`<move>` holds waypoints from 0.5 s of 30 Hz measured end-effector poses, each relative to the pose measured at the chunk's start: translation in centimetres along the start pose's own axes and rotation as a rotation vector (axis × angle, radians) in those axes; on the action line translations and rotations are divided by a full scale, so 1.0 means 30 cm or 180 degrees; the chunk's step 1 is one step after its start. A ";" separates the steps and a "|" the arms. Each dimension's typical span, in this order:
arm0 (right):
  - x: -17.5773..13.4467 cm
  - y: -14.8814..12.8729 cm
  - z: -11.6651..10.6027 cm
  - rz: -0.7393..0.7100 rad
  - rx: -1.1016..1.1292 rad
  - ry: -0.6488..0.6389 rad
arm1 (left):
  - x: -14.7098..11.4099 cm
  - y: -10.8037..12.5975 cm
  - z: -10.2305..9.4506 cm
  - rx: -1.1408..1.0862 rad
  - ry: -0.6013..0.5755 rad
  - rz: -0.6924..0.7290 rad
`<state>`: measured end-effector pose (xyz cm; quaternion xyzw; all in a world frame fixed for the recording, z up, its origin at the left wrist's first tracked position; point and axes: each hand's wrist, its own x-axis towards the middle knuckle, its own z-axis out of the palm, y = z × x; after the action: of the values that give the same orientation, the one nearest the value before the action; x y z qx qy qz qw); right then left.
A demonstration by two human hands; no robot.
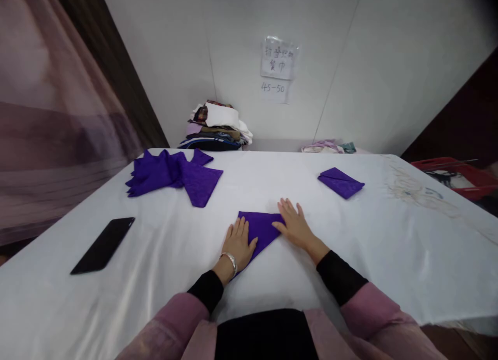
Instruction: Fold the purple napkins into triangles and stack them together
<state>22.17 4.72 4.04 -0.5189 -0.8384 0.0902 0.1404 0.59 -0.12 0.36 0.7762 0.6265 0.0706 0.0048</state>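
A purple cloth napkin (261, 228), folded into a triangle, lies flat on the white-covered table (171, 277) in front of me. My left hand (239, 246) rests on its left part, fingers stretched out and palm down. At the right corner, my right hand (292, 224) is spread, its thumb on the cloth and its other fingers reaching past the edge. Part of the napkin is hidden under both hands. Farther off to the right sits another folded purple napkin (341, 183). A heap of loose purple napkins (159, 173) lies at the back left.
A black tablet or phone (103, 246) lies on the left of the table. Behind the table are stacked clothes (218, 124) and a small cloth pile (324, 146) by the wall. A red basket (459, 176) stands beyond the right edge. Handwritten paper signs (277, 61) hang on the wall.
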 end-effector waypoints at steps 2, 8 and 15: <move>0.019 -0.090 0.013 -0.0549 0.0122 -0.0173 | -0.001 0.000 -0.001 -0.0039 -0.0044 -0.0015; 0.097 -0.166 0.103 -0.0961 0.0120 -0.0576 | -0.009 0.003 -0.006 -0.0130 -0.0145 -0.0033; 0.114 -0.108 0.138 -0.0893 0.0016 -0.0657 | -0.027 -0.017 -0.013 -0.0287 -0.0106 -0.0041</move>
<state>16.61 6.32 1.57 -0.3844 -0.9123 0.1247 0.0660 -0.12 -0.84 0.59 0.7722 0.6275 0.0858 0.0506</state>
